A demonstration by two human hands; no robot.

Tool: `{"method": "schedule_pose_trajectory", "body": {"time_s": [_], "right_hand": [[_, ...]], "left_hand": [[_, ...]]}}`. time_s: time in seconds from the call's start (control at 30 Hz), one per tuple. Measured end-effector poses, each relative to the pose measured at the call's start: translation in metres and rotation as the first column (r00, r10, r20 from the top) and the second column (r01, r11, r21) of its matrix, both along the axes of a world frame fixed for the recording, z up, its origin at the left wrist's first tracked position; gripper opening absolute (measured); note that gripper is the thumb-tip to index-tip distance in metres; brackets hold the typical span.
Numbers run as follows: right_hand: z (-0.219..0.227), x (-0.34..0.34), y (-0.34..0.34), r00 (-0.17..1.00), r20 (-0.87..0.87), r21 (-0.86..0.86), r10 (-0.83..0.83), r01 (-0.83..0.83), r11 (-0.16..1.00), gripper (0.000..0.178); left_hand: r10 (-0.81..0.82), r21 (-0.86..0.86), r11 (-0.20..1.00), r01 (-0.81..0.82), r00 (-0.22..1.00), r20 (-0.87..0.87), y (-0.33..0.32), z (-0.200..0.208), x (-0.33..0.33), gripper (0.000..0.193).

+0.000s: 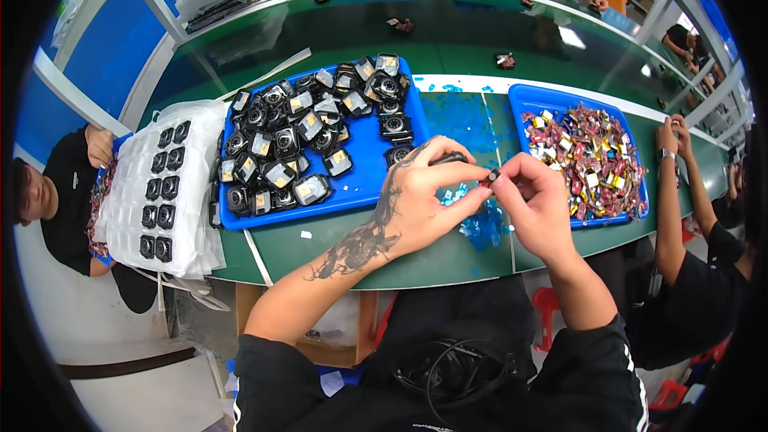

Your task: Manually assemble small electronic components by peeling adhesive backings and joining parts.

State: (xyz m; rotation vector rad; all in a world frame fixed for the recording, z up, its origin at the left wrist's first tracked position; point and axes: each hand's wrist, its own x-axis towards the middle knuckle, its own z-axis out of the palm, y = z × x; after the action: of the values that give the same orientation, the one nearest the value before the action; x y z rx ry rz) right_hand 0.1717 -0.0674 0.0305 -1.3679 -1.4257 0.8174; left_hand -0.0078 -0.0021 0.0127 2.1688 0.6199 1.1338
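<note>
While our right hand (544, 200) pinches a small dark part (494, 176) between thumb and forefinger, our left hand (428, 196) grips its other side, a black object (449, 158) beside the fingers. We hold the part above blue scraps (482, 228), between a left tray (366, 170) of black watch-like cases (286, 142) and a right tray (518, 110) of components (584, 160).

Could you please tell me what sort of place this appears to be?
Probably a factory's small-electronics assembly line: there is a long, glossy green conveyor-like surface, a shallow blue plastic tray of squarish black watch-like cases, and another blue plastic tray heaped with small multicoloured components.
</note>
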Motion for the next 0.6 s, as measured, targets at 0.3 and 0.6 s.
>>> {"method": "schedule_pose_trajectory", "body": {"time_s": [0.3, 0.6], "right_hand": [[-0.012, -0.003, 0.0, 0.978, -0.201, -0.038, 0.061, -0.07, 0.997, 0.011], [0.002, -0.004, 0.007, 0.959, -0.255, 0.084, 0.124, -0.106, 0.991, 0.016]], "left_hand": [[0.054, -0.175, 0.984, -0.044, 0.997, 0.051, -0.003, -0.002, 0.005, 0.013], [-0.111, -0.4, 0.895, 0.198, 0.967, 0.229, 0.004, -0.009, 0.003, 0.018]]}}
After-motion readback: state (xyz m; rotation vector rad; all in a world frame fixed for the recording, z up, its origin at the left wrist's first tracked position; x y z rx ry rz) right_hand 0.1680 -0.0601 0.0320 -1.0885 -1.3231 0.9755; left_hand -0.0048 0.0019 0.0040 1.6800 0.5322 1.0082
